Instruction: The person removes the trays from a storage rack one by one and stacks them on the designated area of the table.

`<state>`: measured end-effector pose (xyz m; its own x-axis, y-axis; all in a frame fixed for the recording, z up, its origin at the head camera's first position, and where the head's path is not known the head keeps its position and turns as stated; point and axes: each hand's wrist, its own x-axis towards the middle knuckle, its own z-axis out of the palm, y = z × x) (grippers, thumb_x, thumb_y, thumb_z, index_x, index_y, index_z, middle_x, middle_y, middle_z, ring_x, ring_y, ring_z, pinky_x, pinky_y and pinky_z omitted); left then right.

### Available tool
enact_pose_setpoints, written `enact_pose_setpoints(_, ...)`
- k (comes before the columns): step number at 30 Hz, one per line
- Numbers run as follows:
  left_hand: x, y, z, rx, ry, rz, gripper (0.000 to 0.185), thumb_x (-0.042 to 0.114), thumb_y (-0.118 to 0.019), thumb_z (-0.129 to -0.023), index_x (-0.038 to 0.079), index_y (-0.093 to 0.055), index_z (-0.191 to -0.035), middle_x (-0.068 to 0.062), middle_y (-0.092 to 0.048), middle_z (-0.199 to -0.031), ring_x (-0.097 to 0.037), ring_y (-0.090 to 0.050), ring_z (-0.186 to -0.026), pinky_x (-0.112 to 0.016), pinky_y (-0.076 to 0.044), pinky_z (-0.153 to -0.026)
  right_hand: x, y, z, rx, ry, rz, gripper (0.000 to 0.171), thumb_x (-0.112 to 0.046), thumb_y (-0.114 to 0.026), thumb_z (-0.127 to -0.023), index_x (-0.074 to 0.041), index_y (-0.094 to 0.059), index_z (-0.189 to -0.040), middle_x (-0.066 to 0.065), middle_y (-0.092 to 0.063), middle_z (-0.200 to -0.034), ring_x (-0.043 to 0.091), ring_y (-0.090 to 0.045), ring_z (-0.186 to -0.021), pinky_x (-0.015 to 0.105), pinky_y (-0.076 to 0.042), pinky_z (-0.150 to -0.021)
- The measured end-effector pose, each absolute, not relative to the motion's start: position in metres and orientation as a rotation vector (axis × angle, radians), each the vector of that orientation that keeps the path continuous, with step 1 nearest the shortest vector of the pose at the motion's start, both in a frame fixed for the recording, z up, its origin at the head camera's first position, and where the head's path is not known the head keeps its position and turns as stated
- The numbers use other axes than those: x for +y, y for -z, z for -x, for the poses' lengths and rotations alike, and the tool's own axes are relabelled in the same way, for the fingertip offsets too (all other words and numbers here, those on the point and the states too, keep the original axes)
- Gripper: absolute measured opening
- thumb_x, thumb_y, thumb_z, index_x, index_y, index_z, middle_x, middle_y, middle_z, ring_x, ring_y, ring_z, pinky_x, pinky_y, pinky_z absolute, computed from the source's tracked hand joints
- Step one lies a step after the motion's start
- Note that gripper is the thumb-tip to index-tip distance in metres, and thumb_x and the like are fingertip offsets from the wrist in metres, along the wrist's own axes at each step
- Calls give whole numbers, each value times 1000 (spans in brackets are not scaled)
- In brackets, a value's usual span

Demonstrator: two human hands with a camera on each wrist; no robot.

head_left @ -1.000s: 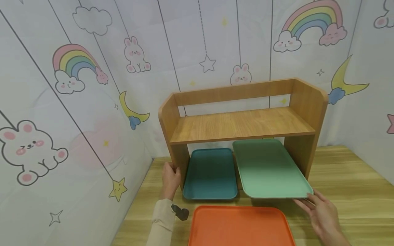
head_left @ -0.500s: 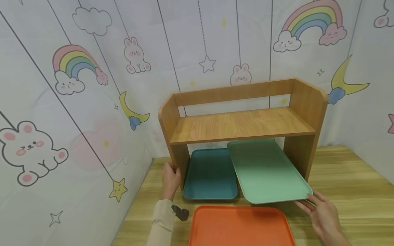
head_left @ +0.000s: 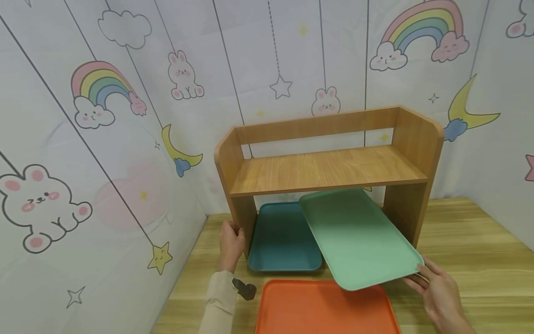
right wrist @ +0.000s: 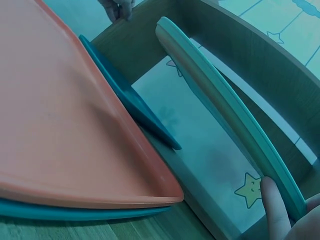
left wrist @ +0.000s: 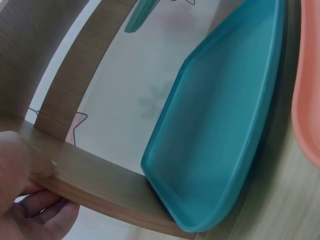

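Mint-green tray [head_left: 358, 236] hangs tilted under the wooden shelf [head_left: 329, 169], overlapping the teal tray [head_left: 280, 239] and orange tray [head_left: 325, 308]. Right hand [head_left: 438, 292] pinches its corner; left hand [head_left: 231, 241] grips the shelf's side panel.

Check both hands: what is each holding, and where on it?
Right hand pinches the light green tray at its near right corner. Left hand grips the wooden shelf by its left side panel's front edge.

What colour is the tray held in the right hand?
Light mint green: the tray gripped at its near corner by the right hand. Head view shows it best.
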<state>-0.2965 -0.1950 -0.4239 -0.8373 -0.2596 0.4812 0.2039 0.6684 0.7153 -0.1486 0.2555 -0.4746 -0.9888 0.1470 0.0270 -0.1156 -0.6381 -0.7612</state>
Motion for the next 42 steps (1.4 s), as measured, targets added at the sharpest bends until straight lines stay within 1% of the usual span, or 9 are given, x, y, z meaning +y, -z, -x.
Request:
enact_pose_setpoints(8,-195,424,297,-2326,1092,-47,12,2,-60,-86,-2,-50,-91,-15,-51,-85,-28,-51,-79,-37,-42,-71,255,478,148,-1343,-2639,33,32,-5,-48,-97,-28,-71,-95,-8,-69,-92,15,-69,-76,28,-56,-68)
enact_pose_setpoints(17,-195,427,299,-2315,1090,-45,12,2,-60,-86,-1,-50,-90,-14,-51,-83,-27,-50,-78,-38,-42,-71,253,477,147,-1391,-2626,33,33,-7,-48,-98,-30,-72,-96,-9,-70,-92,13,-68,-77,26,-56,-67)
enact_pose_setpoints(27,-195,427,297,-2317,1093,-39,12,2,-60,-86,0,-49,-89,-14,-51,-83,-27,-50,-77,-37,-41,-70,251,480,146,-1395,-2628,-40,36,-5,-44,-99,-28,-73,-100,-10,-71,-96,13,-69,-78,27,-55,-67)
enact_pose_setpoints(35,-195,428,299,-2315,1099,-38,11,2,-60,-86,-1,-50,-90,-14,-51,-84,-27,-50,-78,-38,-42,-72,247,480,144,-1486,-2609,-69,35,-8,-45,-99,-31,-71,-104,-14,-70,-102,10,-69,-84,26,-55,-70)
enact_pose_setpoints(42,-195,427,298,-2308,1098,-29,11,1,-60,-86,-1,-50,-89,-14,-50,-83,-28,-50,-77,-37,-41,-71,247,479,145,-1606,-2550,-17,32,-13,-47,-100,-36,-69,-103,-17,-68,-100,7,-67,-83,25,-54,-68)
